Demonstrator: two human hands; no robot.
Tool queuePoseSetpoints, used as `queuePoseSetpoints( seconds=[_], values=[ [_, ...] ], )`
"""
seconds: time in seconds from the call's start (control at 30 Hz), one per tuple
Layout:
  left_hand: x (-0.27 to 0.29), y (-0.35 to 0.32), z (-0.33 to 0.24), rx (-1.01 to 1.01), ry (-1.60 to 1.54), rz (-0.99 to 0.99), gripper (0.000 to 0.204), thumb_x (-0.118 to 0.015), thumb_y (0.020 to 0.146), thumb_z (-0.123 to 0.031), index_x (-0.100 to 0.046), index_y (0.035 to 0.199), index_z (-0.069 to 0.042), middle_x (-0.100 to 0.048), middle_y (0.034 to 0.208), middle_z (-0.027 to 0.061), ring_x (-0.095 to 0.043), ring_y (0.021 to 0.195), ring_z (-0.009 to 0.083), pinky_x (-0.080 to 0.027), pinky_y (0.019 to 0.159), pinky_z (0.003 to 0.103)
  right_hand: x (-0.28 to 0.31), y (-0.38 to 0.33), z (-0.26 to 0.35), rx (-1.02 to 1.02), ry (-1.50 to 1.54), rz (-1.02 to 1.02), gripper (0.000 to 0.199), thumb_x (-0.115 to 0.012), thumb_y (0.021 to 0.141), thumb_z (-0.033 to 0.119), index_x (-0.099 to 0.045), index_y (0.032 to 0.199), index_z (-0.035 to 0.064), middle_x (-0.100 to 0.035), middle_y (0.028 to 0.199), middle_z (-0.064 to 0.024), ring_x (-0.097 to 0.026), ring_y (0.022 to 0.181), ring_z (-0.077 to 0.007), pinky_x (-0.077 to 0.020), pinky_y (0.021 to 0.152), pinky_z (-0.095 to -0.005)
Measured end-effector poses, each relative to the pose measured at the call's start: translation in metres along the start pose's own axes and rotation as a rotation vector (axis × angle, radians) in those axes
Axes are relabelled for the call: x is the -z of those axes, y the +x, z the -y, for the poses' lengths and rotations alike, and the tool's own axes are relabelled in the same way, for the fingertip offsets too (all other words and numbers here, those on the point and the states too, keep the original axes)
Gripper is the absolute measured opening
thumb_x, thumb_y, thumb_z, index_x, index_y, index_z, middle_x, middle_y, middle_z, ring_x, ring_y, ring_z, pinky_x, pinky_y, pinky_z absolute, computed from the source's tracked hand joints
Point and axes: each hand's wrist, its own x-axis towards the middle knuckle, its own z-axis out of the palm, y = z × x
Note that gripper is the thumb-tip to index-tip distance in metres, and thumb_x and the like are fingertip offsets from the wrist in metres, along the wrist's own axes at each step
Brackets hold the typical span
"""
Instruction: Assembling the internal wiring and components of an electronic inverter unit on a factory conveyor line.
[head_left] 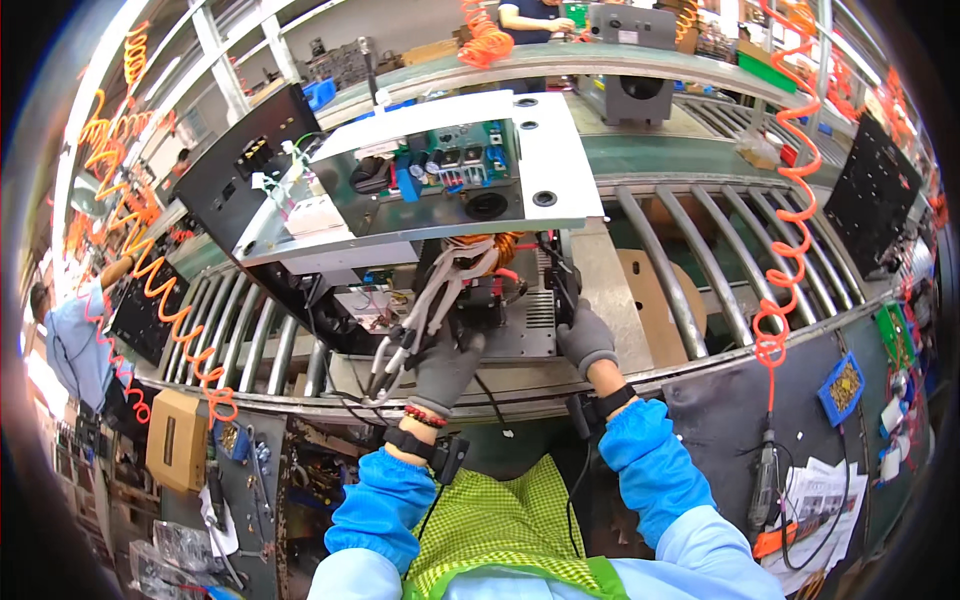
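My left hand [445, 368], in a grey glove, reaches into the open metal chassis [520, 320] on the roller conveyor [690, 270], its fingers [462, 345] closed around a bundle of grey cables [430, 300] with metal lugs hanging at their ends. My right hand [585, 338], gloved too, grips a black part [562, 285] at the chassis's right side. Above both hands a tilted metal panel [545, 150] carries a green circuit board [455, 160]. An orange wound coil [490, 245] shows just under the panel. An orange spiral hose [790, 200] hangs at my right, over the dark surface [730, 420], with a screwdriver [765, 485] at its end.
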Motion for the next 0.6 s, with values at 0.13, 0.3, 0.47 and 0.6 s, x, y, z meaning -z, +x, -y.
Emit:
queuePoseSetpoints(
  seconds=[0.13,0.3,0.47,0.6],
  values=[
    [0.011,-0.014,-0.007,-0.383,0.185,-0.320,0.097,-0.072,0.088,-0.046,-0.024,0.159,-0.002,-0.053,0.142,0.0316,-0.056,0.127,0.0466,-0.044,0.105,0.052,0.011,-0.013,0.024,0.159,-0.028,-0.189,0.056,-0.066,0.084,0.022,-0.048,0.133,0.0025,-0.067,0.115,-0.0265,-0.067,0.100,-0.0432,-0.0541,0.086,-0.0518],
    [0.066,-0.076,-0.021,-0.498,-0.121,0.171,0.042,-0.069,0.090,-0.025,-0.067,0.123,0.001,-0.072,0.107,0.0173,-0.071,0.096,0.0267,-0.055,0.087,0.034,0.024,-0.031,0.070,0.873,0.020,-0.454,0.055,-0.070,0.081,0.018,-0.055,0.132,0.0056,-0.060,0.131,-0.0175,-0.062,0.110,-0.0372,-0.0547,0.086,-0.0462],
    [0.145,-0.045,-0.006,-0.496,-0.452,-0.440,0.034,-0.069,0.093,-0.019,-0.069,0.118,0.002,-0.074,0.103,0.0179,-0.072,0.097,0.0269,-0.055,0.088,0.034,-0.007,-0.026,0.126,0.942,-0.058,-0.292,0.049,-0.068,0.085,0.026,-0.058,0.130,0.0104,-0.065,0.118,-0.0146,-0.067,0.094,-0.0351,-0.0553,0.073,-0.0462],
    [0.143,0.038,0.039,-0.169,-0.224,-0.189,0.032,-0.062,0.098,-0.024,-0.068,0.118,0.000,-0.073,0.102,0.0169,-0.069,0.093,0.0289,-0.054,0.084,0.039,-0.019,-0.018,0.134,1.041,-0.221,-0.154,0.036,-0.066,0.085,0.019,-0.062,0.121,0.0126,-0.066,0.099,-0.0139,-0.067,0.077,-0.0363,-0.0539,0.065,-0.0470]
  ],
)
